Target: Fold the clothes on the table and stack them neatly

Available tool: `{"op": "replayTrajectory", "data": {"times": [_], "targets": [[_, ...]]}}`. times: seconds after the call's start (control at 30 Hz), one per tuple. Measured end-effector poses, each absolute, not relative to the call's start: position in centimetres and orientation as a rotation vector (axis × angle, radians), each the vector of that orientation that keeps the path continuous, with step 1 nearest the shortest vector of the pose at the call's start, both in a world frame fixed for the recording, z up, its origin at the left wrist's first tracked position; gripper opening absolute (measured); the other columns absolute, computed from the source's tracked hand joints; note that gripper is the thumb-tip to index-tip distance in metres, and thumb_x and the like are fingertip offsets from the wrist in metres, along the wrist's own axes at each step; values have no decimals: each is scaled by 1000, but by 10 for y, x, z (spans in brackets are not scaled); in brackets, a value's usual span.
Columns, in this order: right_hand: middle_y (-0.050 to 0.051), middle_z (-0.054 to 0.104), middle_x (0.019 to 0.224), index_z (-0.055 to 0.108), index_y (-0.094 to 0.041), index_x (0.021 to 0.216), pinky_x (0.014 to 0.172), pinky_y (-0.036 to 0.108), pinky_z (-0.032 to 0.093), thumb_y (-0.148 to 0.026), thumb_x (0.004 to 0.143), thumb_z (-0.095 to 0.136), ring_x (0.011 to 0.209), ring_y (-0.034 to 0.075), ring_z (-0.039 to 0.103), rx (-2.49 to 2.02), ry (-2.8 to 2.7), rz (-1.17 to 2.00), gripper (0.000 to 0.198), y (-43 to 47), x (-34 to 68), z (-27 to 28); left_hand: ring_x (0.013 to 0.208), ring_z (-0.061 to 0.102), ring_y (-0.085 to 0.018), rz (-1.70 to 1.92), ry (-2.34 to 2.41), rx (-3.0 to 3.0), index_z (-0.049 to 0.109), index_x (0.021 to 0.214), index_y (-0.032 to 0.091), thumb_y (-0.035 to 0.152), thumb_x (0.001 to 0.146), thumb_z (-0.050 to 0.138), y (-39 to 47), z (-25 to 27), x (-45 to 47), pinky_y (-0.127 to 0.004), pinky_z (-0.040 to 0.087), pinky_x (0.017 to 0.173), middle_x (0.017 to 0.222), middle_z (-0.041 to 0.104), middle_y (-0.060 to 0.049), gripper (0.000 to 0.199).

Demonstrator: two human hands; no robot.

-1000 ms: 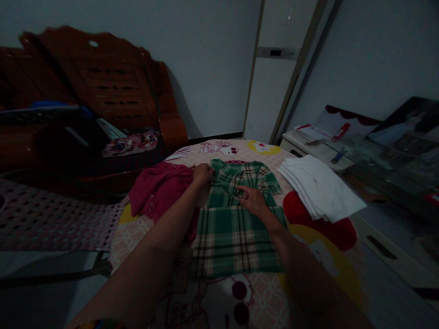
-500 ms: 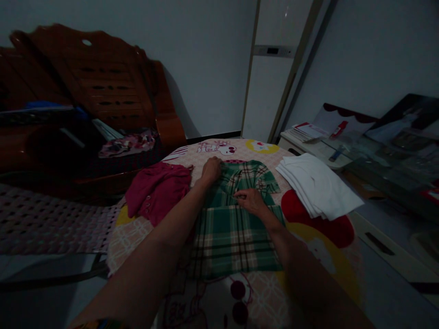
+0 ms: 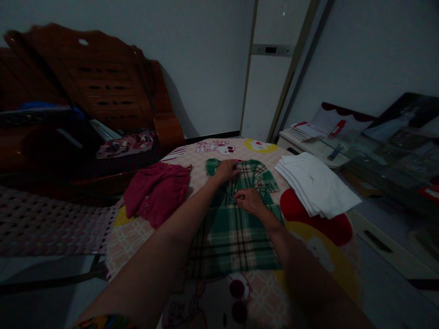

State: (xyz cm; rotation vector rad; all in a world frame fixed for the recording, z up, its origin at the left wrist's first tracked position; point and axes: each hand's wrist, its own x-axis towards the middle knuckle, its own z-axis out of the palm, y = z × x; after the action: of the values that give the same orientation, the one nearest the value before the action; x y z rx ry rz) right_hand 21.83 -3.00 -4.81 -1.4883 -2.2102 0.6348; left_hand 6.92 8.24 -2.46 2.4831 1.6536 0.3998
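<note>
Green plaid garment [image 3: 236, 235]: one, lying at the middle of the round table, on a printed tablecloth [image 3: 132, 244]. Its left edge is partly hidden by the left forearm, its right edge partly by the right; the near left corner sinks into shadow.

Left hand [image 3: 226, 172]: on the garment's far part, fingers bent and partly out of sight; whether they grip fabric cannot be told. Right hand [image 3: 249, 201]: nearer, thumb and fingers closed in a pinch on the plaid fabric at mid-garment. Both forearms run off the near edge; a multicoloured sleeve edge [image 3: 104, 322] is cut off there.

Magenta garment [image 3: 157, 192]: left of the plaid one, bunched, buttons faintly visible. White cloths [image 3: 317, 183]: folded in a stack, right.

Wooden chair [image 3: 106, 87]: far left, cut by the frame; holds a patterned cloth [image 3: 126, 144] and dark items too dim to identify. Woven seat [image 3: 51, 224]: near left, cut off. Low cabinet [image 3: 380, 242]: right; its interior cannot be seen. Glass top [image 3: 377, 157]: above it, bearing reflections and indistinct objects.
</note>
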Motion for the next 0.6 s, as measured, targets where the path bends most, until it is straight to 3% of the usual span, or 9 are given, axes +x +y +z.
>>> {"op": "replayTrajectory", "data": {"times": [0.1,0.3,0.47,0.6], "targets": [[1,77,79,81,-22,90,67,25,44,-13,74,64,71,17,67,-1498,-2203,630,25,-30,218,-48,108,67,-31,272,1746,2488,68,115,10,41,90,60,73,-23,89,-37,51,92,112,72,-19,41],[0,77,77,81,-22,90,66,24,44,-14,74,64,71,17,67,-1523,-2194,609,25,-31,217,-48,116,65,-32,138,1858,2433,66,119,8,34,96,50,74,-24,98,-37,50,94,119,69,-22,38],[2,77,80,81,-21,90,69,25,45,-13,74,64,74,18,68,-1526,-2199,603,24,-31,217,-46,116,65,-31,282,1912,2331,67,119,6,25,95,49,83,-24,92,-34,49,95,118,69,-23,36],[1,76,79,81,-22,91,69,26,46,-14,74,64,72,18,67,-1518,-2197,644,25,-31,218,-43,106,69,-28,479,1990,2002,74,104,7,26,94,49,96,-22,91,-30,50,89,104,74,-20,33]]}}
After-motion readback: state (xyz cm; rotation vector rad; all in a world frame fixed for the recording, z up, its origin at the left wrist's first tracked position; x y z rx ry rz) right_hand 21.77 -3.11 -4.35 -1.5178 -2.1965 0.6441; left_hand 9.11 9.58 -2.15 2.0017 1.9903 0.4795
